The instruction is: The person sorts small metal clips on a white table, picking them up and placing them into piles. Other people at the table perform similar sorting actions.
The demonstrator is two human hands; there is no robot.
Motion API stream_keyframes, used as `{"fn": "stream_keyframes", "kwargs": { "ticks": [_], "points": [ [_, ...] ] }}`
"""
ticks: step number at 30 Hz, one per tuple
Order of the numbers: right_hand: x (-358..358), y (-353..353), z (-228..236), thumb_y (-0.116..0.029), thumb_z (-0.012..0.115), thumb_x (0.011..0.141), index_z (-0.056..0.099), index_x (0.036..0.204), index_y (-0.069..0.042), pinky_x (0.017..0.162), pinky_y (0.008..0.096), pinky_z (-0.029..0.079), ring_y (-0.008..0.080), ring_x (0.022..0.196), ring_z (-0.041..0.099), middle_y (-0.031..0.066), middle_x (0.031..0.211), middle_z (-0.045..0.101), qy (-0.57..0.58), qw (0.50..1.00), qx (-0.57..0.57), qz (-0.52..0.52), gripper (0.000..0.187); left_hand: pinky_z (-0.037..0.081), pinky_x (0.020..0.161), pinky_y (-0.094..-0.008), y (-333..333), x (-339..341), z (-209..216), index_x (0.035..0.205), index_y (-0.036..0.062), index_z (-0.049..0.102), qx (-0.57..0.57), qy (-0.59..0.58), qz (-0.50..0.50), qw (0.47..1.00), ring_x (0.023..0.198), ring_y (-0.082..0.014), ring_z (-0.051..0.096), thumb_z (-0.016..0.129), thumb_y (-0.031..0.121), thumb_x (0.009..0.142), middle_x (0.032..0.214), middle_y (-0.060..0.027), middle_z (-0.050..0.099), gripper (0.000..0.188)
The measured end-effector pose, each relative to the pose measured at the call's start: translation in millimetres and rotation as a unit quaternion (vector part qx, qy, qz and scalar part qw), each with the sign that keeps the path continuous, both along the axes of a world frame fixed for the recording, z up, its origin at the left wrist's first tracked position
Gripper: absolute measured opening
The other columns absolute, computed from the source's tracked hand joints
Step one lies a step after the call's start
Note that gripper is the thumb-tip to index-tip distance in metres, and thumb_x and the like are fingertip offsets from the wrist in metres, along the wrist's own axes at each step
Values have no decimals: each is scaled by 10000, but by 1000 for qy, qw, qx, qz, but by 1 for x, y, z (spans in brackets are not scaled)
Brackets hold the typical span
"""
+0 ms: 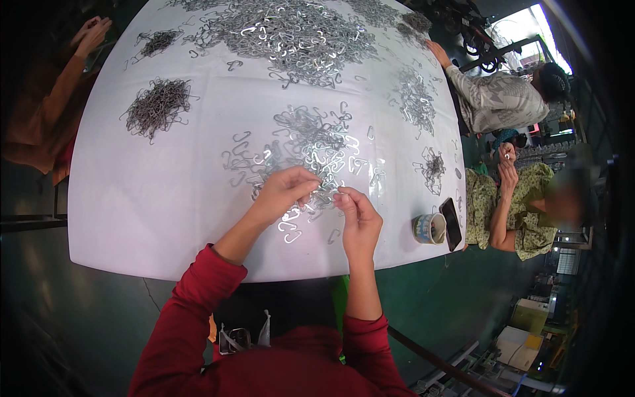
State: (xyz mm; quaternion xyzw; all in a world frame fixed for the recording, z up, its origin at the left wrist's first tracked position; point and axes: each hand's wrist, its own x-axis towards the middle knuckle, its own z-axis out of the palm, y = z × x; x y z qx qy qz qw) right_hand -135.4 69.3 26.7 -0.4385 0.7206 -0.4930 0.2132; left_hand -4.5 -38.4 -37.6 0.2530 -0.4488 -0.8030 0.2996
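A: Status, pls?
B: Part-way, by the look. Near scatter of loose silvery bent-metal hooks (317,142), on white-covered desk (126,225) in front of the hands: not yet used up. Big silver-grey heap of hooks (297,40), far end: plenty left. Smaller piles stand apart; whether finished, can't tell.
A: Grip?
B: L. hand (286,193), bare, red sleeve: thumb & fingertips together, over near scatter. R. hand (359,221), same sleeve, just beside: thumb & forefinger together. Pieces pinched: too small to tell.
A: Count?
B: Hands, own: 2. Big heap: 1. Near scatter: 1. Dark-grey wiry piles (159,109), l. side: 2. Silvery loose piles (417,102), r. side: min. 2. Indiv. hooks: too many, overlapping. Printed round cup (423,229): 1. Black flat phone (451,225), next to cup: 1. Co-workers: min. 3, incl. brown-sleeved co-worker (43,116), l. edge; others r.
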Motion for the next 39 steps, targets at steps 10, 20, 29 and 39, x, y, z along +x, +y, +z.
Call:
{"fn": "stream_keyframes", "kwargs": {
  "ticks": [10,20,29,39],
  "points": [
    [7,-2,-9,-39,601,924,666,1031,-23,708,301,526,218,784,667,113,878,681,4,1000,-22,-12,126,425,560,-223,-2,3,-2,990,30,624,94,32,-34,995,627,-64,518,616,122,944,741,10,569,104],
    [5,1,-3,-102,568,970,672,1041,-5,777,288,522,149,848,675,82,900,709,-4,1000,5,-29,159,478,696,-255,3,-2,-3,1067,22,623,-24,-55,-25,998,751,-89,578,578,204,974,875,-26,623,210],
    [-3,5,19,-132,589,965,682,1029,-3,775,270,508,131,853,665,75,893,706,27,999,-10,-21,171,511,891,-331,10,-4,24,1213,16,575,47,64,-106,991,919,-155,645,569,224,981,1062,-81,646,312],
    [-12,17,15,-62,594,933,679,1010,-43,654,315,513,214,741,652,110,884,679,224,973,-63,-11,115,533,772,-277,19,-12,22,1179,19,579,80,45,-36,995,856,-151,656,626,192,942,946,-84,651,298]
  ]
}}
